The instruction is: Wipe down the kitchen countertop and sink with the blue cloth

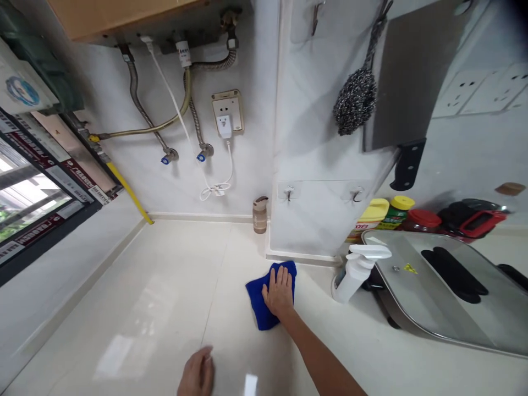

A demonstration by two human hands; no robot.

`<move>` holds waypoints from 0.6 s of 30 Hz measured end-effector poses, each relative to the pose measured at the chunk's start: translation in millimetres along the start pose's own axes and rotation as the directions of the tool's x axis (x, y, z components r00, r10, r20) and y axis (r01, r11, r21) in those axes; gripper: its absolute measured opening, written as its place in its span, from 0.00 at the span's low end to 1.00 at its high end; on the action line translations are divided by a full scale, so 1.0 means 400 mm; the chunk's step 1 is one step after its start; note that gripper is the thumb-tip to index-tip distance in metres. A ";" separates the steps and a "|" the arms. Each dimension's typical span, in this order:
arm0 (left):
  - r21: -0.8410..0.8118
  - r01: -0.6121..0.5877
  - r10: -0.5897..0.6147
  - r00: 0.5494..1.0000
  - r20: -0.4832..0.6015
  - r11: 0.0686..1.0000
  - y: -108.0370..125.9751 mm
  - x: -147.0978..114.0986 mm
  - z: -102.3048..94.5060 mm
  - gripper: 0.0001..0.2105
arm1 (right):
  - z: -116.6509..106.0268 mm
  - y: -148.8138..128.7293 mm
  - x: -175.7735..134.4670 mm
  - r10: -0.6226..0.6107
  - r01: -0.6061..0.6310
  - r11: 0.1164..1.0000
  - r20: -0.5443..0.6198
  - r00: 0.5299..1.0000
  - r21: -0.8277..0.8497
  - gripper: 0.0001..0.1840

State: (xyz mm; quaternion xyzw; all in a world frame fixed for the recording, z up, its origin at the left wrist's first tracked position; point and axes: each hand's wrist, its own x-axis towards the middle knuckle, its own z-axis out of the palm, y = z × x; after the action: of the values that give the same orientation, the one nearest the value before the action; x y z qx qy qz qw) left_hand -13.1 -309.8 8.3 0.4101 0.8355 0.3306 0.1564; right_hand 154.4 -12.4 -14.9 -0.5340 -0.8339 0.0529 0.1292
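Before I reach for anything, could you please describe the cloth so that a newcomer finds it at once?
On the white counter, go to the foot of the jutting wall. Just before its left corner lies the cloth, left of the spray bottle, with the right grip flat on it. Its deep blue colour sets it apart from the mostly white spray bottle.

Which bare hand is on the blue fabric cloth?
The right hand, laid palm-down on the blue fabric cloth; the left hand is apart from it, at the bottom edge of the picture.
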 end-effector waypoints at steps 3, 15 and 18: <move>-0.014 -0.255 0.256 0.967 0.019 0.967 0.105 0.051 0.090 0.18 | -0.008 -0.006 -0.082 0.010 -0.010 1.000 -0.019 1.000 0.000 0.40; 0.004 -0.609 0.590 0.770 0.242 0.793 0.215 0.114 0.234 0.16 | -0.092 0.153 -0.362 0.014 0.002 0.992 -0.127 0.992 0.125 0.27; -0.010 -0.526 0.509 0.818 0.269 0.850 0.205 0.083 0.227 0.15 | -0.137 0.177 -0.310 0.088 -0.097 0.986 0.066 0.994 0.136 0.30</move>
State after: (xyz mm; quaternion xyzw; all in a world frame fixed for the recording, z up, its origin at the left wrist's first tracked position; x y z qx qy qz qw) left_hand 62.5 -208.5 -2.1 0.6664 0.6747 0.2763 0.1564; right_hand 280.5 -97.1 1.9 -0.5599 -0.8060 0.1328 0.1382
